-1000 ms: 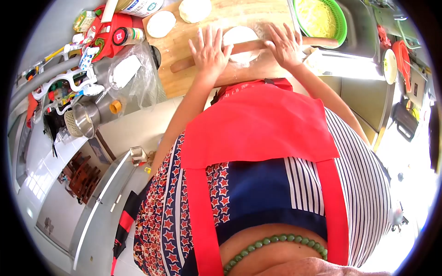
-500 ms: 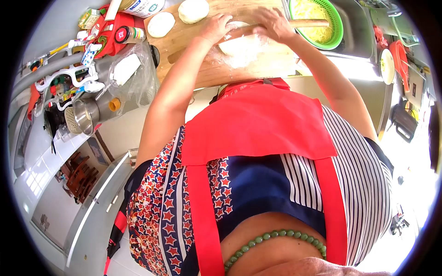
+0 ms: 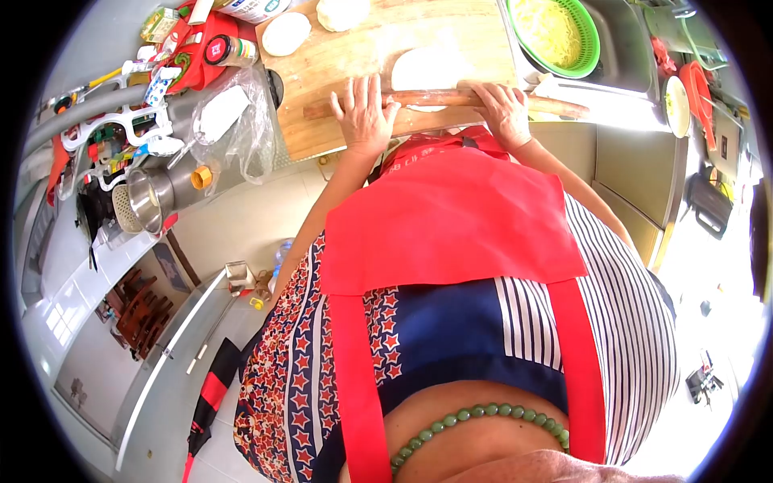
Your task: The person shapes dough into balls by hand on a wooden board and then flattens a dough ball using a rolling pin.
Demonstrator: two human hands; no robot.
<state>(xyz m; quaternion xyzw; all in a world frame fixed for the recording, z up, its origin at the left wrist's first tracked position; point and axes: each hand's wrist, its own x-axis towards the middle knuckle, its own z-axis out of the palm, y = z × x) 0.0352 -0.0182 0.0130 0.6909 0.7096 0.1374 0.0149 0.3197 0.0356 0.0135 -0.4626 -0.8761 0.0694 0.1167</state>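
A long wooden rolling pin [image 3: 443, 98] lies across the near part of the wooden board [image 3: 322, 68]. On its left part rests my left hand [image 3: 365, 114], palm down with the fingers stretched out and apart. My right hand [image 3: 504, 111] lies over the pin's right part, fingers spread and pointing away from me. Between my hands, a flat white piece of dough [image 3: 424, 71] sits mostly beyond the pin, which crosses its near edge. Two more rounds of dough, one [image 3: 287, 34] at the board's left and another [image 3: 343, 13] beside it, are at the far side.
A green basket of yellow shreds [image 3: 555, 36] stands right of the board, next to a metal sink [image 3: 624, 48]. To the left are a spice jar [image 3: 231, 51], a red bag [image 3: 196, 68], a clear plastic bag [image 3: 251, 133] and a metal pot [image 3: 150, 200].
From half a second ago, both hands and the rolling pin have come back toward my body, off the dough's far edge to its near edge. The fingers of my left hand have stretched out.
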